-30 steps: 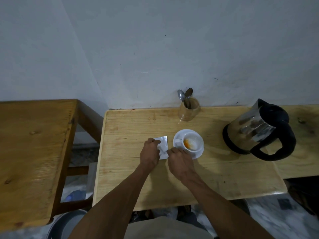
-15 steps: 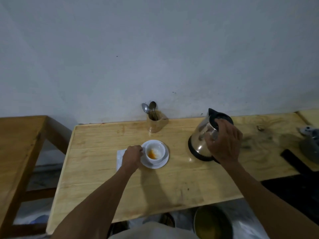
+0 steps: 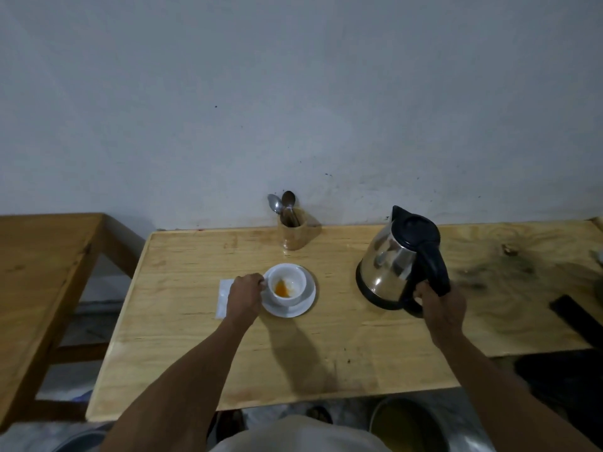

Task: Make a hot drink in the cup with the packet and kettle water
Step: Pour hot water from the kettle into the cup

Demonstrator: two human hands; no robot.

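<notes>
**Both hands set: one on the cup, one on the kettle**

The left hand (image 3: 245, 296) is closed at the handle side of the white cup (image 3: 287, 285), which sits on its saucer (image 3: 305, 305) with orange powder in the bottom. The right hand (image 3: 440, 309) grips the kettle (image 3: 396, 259) by its black handle; the kettle stands on the wooden table (image 3: 326, 360). The packet (image 3: 223, 296) lies flat just left of the saucer, partly under the left hand

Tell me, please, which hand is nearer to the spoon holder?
Left. The left hand holds the cup just in front of the spoon holder; the right hand grips the kettle handle, farther right.
</notes>
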